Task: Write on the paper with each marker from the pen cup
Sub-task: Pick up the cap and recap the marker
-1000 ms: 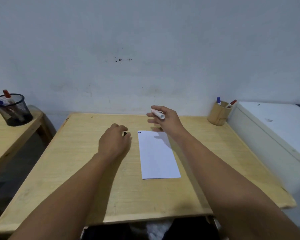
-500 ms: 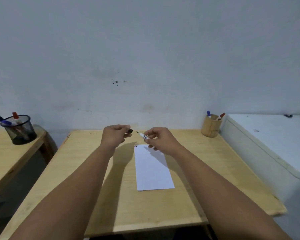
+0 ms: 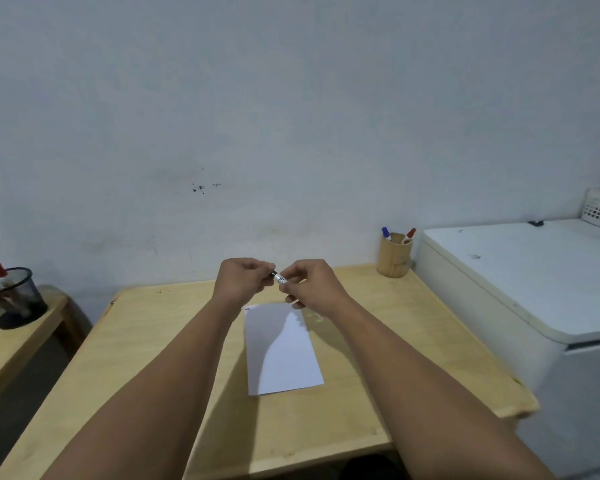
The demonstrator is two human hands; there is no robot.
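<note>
head view: left hand (image 3: pixel 240 283) and right hand (image 3: pixel 310 285) meet above bench (image 3: pixel 146 348), both pinched closed on marker (image 3: pixel 280 279). paper (image 3: pixel 284 355) at 6 o'clock below hands. pen cup (image 3: pixel 394 259) at 2 o'clock.

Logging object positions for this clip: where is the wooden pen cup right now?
In the head view, the wooden pen cup stands at the table's far right corner by the wall, beside the white chest, holding a blue-capped and a red-capped marker.
</note>
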